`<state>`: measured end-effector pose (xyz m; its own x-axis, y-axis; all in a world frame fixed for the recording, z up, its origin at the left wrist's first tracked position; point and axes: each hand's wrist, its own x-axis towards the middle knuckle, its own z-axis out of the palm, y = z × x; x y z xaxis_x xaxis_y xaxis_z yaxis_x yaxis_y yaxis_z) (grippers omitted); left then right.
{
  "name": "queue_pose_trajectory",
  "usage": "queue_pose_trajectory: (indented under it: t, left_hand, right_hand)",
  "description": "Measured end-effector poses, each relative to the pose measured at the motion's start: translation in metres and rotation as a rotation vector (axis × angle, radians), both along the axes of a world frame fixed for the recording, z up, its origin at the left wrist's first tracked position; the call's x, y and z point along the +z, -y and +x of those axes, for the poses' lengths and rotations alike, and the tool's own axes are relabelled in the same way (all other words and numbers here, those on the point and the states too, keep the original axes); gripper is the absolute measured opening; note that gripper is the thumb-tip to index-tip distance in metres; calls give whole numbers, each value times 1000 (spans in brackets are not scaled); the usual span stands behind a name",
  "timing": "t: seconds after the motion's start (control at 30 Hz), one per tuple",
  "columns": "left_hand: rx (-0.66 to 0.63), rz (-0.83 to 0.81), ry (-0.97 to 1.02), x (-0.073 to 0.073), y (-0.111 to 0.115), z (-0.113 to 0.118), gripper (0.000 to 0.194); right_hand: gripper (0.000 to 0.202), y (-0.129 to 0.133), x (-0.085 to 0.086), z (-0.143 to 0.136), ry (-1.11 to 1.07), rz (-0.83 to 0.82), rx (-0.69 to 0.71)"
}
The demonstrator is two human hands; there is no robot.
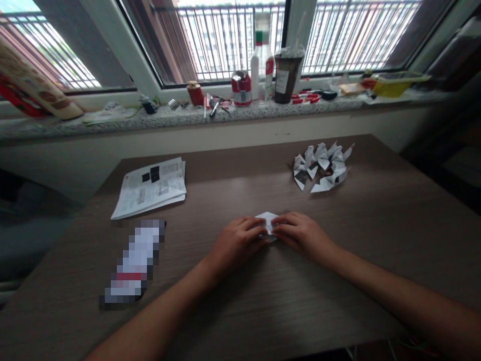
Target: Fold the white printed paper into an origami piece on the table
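Observation:
A small piece of folded white paper is pinched between my two hands, just above or on the table in the middle of the view. My left hand is closed on its left side, fingers bent over the edge. On the right side, my right hand grips it the same way. The fingers cover much of the paper, so its full shape is hidden. Beyond my right hand lies a ring of folded paper pieces with pointed tips, printed in grey and black.
A stack of printed sheets lies at the table's back left, with a blurred-out phone-like object nearer me. Along the stone windowsill stand a red can, a clear bottle, a dark drink cup and a yellow container.

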<state>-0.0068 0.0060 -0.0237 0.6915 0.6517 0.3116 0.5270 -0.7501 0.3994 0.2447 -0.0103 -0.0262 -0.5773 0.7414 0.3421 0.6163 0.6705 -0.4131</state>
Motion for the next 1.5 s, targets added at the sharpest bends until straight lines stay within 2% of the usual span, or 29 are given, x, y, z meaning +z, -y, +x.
queue_pose_trajectory:
  t: [0.13, 0.3, 0.53, 0.7, 0.83, 0.97, 1.1, 1.3, 1.5]
  left_hand:
    - [53, -110, 80, 0, 0, 1, 7]
    - [71, -205, 165, 1, -2, 4, 5]
    - [120, -215, 193, 1, -4, 11, 6]
    - [146, -217, 189, 3, -3, 13, 2]
    - [134, -175, 168, 3, -3, 13, 4]
    - [113, -56, 58, 1, -2, 9, 6]
    - [22, 36, -75, 2, -1, 1, 13]
    - [-75, 97, -112, 4, 1, -7, 30]
    - [-72, 105, -143, 5, 4, -9, 32]
  right_hand:
    - [8, 1, 3, -4, -84, -79, -36]
    - [4, 1, 4, -8, -151, -132, -83]
    - [3, -3, 3, -10, -186, -163, -106]
    - [9, -2, 1, -11, -176, -123, -121]
    - [7, -3, -4, -8, -118, -47, -88]
    - [12, -2, -5, -5, -28, 16, -70]
    - [16, 1, -3, -2, 78, 73, -34]
    - [22, 1, 0, 3, 99, 106, 22]
    - [26, 0, -2, 6, 121, 100, 52]
